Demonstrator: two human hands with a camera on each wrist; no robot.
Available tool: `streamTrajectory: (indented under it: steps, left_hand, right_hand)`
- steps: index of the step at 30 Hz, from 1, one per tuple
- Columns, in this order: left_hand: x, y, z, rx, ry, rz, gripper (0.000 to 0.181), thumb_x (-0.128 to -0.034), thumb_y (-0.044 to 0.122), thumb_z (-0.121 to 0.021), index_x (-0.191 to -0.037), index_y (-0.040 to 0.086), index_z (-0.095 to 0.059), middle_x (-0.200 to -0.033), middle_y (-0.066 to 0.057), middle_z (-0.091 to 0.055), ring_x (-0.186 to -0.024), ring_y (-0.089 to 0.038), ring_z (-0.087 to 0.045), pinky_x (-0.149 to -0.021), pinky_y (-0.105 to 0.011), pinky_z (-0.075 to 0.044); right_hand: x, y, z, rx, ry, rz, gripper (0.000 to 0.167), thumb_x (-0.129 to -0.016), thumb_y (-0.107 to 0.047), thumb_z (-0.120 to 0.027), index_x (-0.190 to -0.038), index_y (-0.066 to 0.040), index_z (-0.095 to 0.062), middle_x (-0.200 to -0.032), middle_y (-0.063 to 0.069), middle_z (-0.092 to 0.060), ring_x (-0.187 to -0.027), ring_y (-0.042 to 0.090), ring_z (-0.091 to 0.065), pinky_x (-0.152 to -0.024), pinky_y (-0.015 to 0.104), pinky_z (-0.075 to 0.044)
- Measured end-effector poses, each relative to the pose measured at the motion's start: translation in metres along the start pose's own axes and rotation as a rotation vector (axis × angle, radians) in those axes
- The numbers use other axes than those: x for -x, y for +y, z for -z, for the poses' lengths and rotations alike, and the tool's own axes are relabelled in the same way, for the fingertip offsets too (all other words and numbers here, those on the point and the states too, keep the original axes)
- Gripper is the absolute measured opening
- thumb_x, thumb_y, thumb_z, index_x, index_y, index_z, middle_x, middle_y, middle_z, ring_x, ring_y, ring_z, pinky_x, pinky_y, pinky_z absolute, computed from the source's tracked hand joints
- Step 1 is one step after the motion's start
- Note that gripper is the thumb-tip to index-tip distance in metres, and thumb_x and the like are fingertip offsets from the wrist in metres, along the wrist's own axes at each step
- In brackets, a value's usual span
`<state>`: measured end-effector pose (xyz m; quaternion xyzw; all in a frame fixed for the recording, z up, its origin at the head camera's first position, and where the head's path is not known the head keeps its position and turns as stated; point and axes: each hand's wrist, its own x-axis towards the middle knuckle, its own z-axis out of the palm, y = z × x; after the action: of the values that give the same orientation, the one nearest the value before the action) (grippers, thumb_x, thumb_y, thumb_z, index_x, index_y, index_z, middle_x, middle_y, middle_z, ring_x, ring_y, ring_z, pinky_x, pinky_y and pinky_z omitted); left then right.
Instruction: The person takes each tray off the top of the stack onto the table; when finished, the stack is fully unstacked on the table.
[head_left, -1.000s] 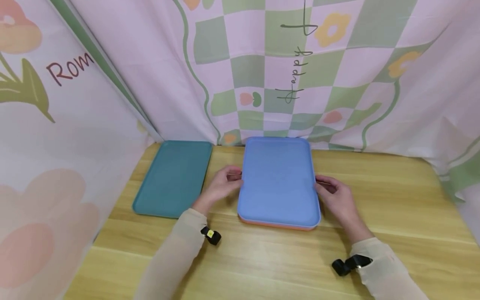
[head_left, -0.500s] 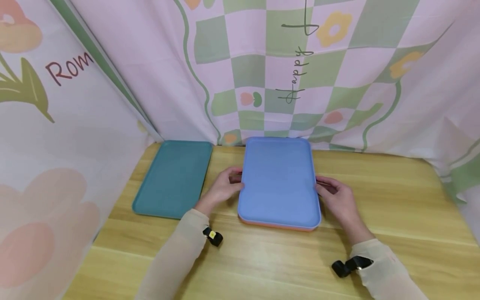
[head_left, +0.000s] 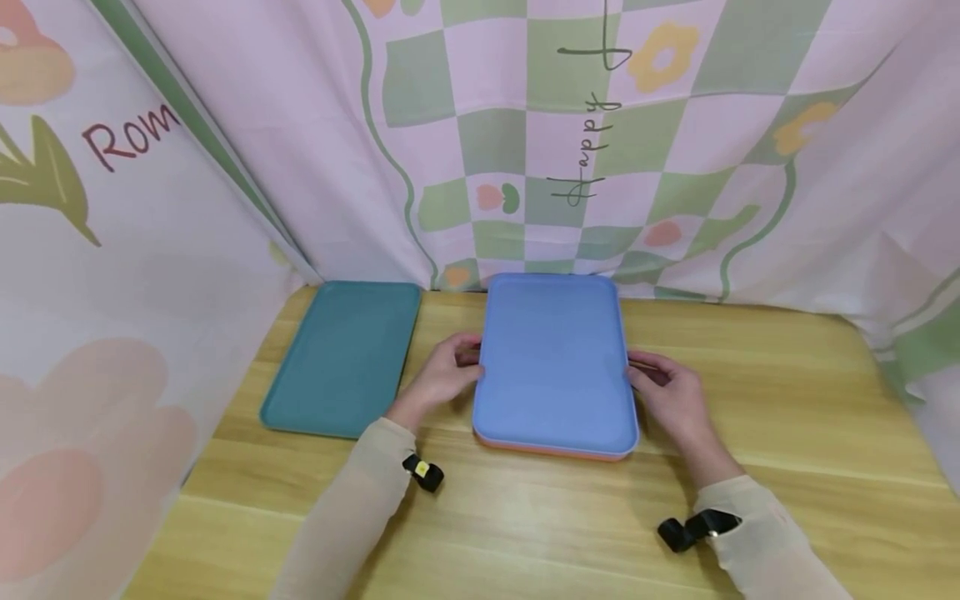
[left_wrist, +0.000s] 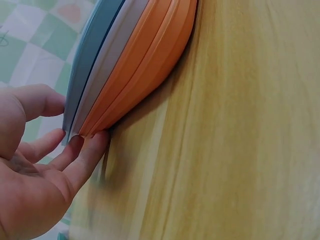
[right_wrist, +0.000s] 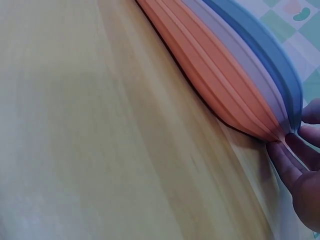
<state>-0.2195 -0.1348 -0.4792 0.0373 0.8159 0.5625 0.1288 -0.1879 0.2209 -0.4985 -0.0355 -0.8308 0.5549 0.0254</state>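
Observation:
A stack of rectangular trays lies on the table, a blue tray [head_left: 555,358] on top. Below it the left wrist view shows a lilac tray [left_wrist: 100,80] and orange trays [left_wrist: 155,55], their edges lined up. My left hand [head_left: 441,371] is at the stack's left side, thumb against the blue edge and fingertips spread down the lower edges. On the right side my right hand [head_left: 675,400] touches the edges in like manner, its fingertips [right_wrist: 274,147] low on the orange rim. Neither hand's fingers wrap round a tray. A teal tray [head_left: 341,358] lies apart on the left.
The wooden table [head_left: 517,517] runs up to a patterned curtain [head_left: 495,142], close behind the trays. Another curtain [head_left: 150,275] hangs along the left edge. A small black camera [head_left: 426,473] sits on the left wrist, another camera [head_left: 678,533] on the right wrist.
The whole head view has shifted slightly sideways. Both hands stay at the sides of the stack, with the left hand hardly moved, and the trays keep their places.

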Motion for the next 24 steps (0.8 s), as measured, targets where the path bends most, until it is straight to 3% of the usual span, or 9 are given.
streamTrajectory:
  steps: [9, 16, 24]
  left_hand:
    - [0.005, -0.001, 0.009, -0.007, 0.037, 0.011, 0.058, -0.0975, 0.0, -0.065, -0.154, -0.001, -0.052, -0.155, -0.021, -0.059, -0.134, -0.039, -0.065, -0.108, -0.046, -0.059]
    - [0.009, -0.009, 0.021, -0.008, 0.063, 0.015, 0.057, -0.0978, 0.0, -0.064, -0.154, 0.0, -0.053, -0.152, -0.022, -0.06, -0.132, -0.039, -0.065, -0.106, -0.046, -0.06]
    - [0.014, -0.012, 0.039, -0.025, 0.094, 0.028, 0.058, -0.0956, -0.003, -0.063, -0.153, -0.003, -0.054, -0.15, -0.024, -0.061, -0.132, -0.04, -0.065, -0.105, -0.044, -0.059]
  right_hand:
    - [0.003, -0.011, -0.008, 0.024, -0.043, 0.001, 0.045, -0.106, -0.026, -0.07, -0.142, 0.001, -0.068, -0.139, 0.028, -0.07, -0.096, -0.023, -0.059, -0.084, 0.004, -0.053]
    - [0.001, -0.015, -0.023, 0.021, -0.044, 0.01, 0.041, -0.105, -0.02, -0.07, -0.14, 0.002, -0.07, -0.136, 0.027, -0.072, -0.094, -0.023, -0.059, -0.085, 0.004, -0.052]
    - [-0.004, -0.021, -0.044, 0.008, -0.056, 0.029, 0.038, -0.104, -0.014, -0.07, -0.138, 0.003, -0.07, -0.134, 0.027, -0.073, -0.099, -0.012, -0.063, -0.086, 0.004, -0.052]
